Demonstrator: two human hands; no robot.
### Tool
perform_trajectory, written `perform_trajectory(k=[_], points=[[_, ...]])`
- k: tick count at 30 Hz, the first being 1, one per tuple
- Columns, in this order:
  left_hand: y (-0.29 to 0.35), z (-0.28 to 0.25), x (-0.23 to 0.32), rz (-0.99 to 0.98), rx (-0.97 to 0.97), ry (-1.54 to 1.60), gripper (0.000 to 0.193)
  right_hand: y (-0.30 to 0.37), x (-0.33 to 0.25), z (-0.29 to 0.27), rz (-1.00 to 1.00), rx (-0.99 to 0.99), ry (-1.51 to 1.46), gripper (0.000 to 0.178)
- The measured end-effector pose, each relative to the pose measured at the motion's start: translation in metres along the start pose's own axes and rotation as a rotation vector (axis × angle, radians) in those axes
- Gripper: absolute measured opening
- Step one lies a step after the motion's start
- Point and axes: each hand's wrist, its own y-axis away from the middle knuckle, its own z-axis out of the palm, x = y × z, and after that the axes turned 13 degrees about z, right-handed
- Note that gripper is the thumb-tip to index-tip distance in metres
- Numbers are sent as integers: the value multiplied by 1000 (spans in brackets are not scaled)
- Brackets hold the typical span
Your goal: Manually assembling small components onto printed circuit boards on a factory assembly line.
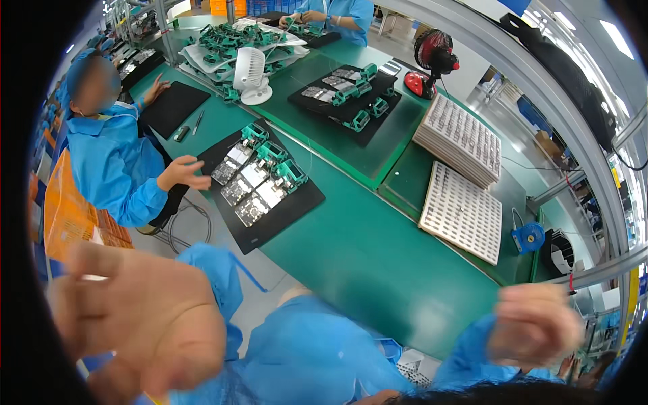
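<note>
My left hand [158, 317] is raised close to the camera at the lower left, palm showing and fingers apart, with nothing held. My right hand [536, 325] is up at the lower right, beyond the table's near edge. Its fingers look curled but are smeared by motion, so I cannot tell whether it holds anything. Neither hand touches the table. Nearest to my left hand is a black mat [297, 214]. Three silvery circuit boards [255, 174] lie side by side on it, each with a green plastic part [271, 151] at its far end.
At the left, a co-worker in blue [118, 162] reaches a hand toward the mat. Another person's hands [314, 17] work at the back. On the green table [378, 270] stand a white fan [251, 74], a red-black fan [432, 61], stacked white trays [462, 138] and a second mat [368, 131] with boards.
</note>
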Motion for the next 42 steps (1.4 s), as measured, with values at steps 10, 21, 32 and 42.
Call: perform_trajectory(k=[10,21,32,42], points=[[30,15,-40,-255,-146,97,49,-62,8,34,270,58,134,56],[42,1,-64,-279,-145,-16,53,-59,-2,46,291,49,-134,45],[74,-7,-78,-292,-147,-147,58,-33,8,73,288,83,-340,28],[337,-95,-181,-846,-1027,-422,39,152,20,215,1368,-716,-780,32]])
